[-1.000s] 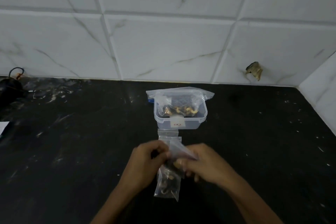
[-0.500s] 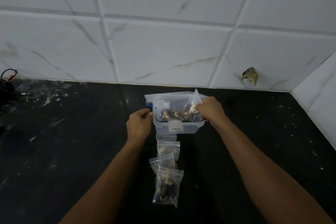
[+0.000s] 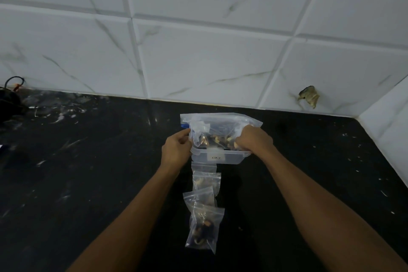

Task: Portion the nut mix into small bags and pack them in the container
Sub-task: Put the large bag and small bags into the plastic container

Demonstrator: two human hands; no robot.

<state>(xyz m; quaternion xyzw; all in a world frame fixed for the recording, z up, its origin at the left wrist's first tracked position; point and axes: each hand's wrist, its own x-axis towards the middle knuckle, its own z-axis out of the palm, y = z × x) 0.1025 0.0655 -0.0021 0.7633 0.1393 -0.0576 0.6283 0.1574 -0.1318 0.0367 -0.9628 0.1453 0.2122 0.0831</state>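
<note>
Filling the upper half of the view, the white marble-veined tile wall (image 3: 198, 51) runs from 9 o'clock to 3 o'clock, with a chipped, brownish hole (image 3: 308, 96) toward 2 o'clock. Below it lies the black speckled bench (image 3: 88, 172), which carries everything else. A dark object with a looped black cable (image 3: 11, 90) sits at the bench's far 9 o'clock edge.

Just above the centre of the view stands the clear plastic container (image 3: 220, 157), holding a large zip bag (image 3: 220, 123) of nut mix that rises above its rim. A small white label (image 3: 216, 157) on the container's near wall bears a dark printed mark, too small to read.

The left hand (image 3: 176, 150) is at the container's 9 o'clock side, fingers curled and pinching the edge of the large zip bag. The right hand (image 3: 254, 139) is at the 3 o'clock side, fingers curled down into the bag and container; exactly what it grips is hidden under the knuckles.

From the container toward 6 o'clock, small clear zip bags lie in an overlapping row on the bench: a flat empty bag (image 3: 204, 166) touching the container, then a filled bag (image 3: 206, 181), a folded bag (image 3: 198, 199), and the nearest filled bag (image 3: 205, 227), showing dark and pale nuts.
</note>
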